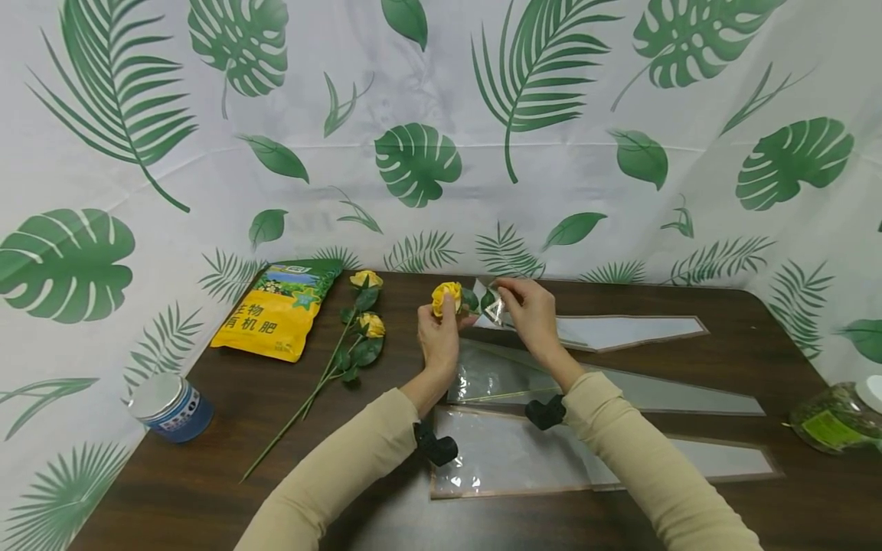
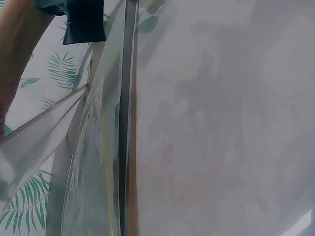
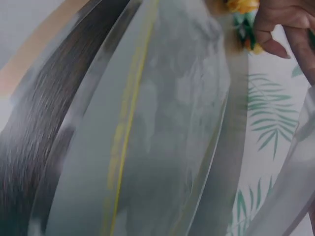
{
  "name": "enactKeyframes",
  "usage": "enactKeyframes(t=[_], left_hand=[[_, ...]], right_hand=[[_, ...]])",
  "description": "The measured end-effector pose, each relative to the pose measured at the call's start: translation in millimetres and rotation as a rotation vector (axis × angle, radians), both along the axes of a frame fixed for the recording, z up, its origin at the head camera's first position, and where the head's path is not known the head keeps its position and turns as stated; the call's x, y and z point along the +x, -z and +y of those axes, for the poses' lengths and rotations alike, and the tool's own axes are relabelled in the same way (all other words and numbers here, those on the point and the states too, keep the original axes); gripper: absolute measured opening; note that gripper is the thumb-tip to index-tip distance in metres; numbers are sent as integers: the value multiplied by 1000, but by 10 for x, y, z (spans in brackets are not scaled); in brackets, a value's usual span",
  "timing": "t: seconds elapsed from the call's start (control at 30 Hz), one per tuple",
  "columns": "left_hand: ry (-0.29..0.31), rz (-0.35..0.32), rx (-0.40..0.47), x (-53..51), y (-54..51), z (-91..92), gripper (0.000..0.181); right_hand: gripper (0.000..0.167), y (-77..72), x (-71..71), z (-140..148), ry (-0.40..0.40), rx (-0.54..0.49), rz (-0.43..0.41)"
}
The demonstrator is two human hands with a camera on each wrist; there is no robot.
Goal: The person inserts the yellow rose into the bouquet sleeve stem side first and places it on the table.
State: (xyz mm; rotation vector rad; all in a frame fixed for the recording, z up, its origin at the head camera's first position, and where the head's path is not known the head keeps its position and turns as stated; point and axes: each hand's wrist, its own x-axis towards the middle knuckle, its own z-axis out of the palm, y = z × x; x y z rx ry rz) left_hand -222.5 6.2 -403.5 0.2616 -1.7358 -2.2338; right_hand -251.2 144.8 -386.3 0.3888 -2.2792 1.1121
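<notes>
A yellow rose (image 1: 446, 297) with green leaves (image 1: 470, 298) is held by my left hand (image 1: 439, 337) in the head view, the thumb lying against the bloom. Just to the right, my right hand (image 1: 532, 310) pinches the clear mouth of the farthest flower sleeve (image 1: 620, 330), a tapering one with a pale body and brownish border. The rose's leaves lie at that mouth; how far its stem runs inside is hard to tell. Below the hands lie a grey sleeve (image 1: 661, 386) with a yellow line and a wider whitish sleeve (image 1: 510, 451).
To the left lie two more yellow roses (image 1: 372, 325) with long stems and a yellow-green bag (image 1: 276, 310). A blue tin (image 1: 172, 407) stands at the table's left edge. On the right is a jar (image 1: 834, 419) with a white lid. Leaf-patterned cloth (image 1: 455, 92) hangs behind.
</notes>
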Motion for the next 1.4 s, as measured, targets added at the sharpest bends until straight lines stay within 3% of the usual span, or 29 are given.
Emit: enactKeyframes(t=[0.13, 0.63, 1.03, 1.33, 1.4], left_hand=[[1, 5, -5, -12, 13, 0, 28], [51, 52, -24, -18, 37, -1, 24], [151, 39, -217, -45, 26, -57, 32], [186, 59, -337, -67, 5, -76, 29], [172, 70, -407, -72, 2, -81, 29]], right_hand=[[12, -23, 14, -17, 23, 80, 61], [12, -35, 14, -6, 27, 23, 36], [11, -36, 21, -21, 22, -6, 39], [11, -24, 16, -23, 9, -11, 22], [11, -27, 21, -29, 3, -14, 20]])
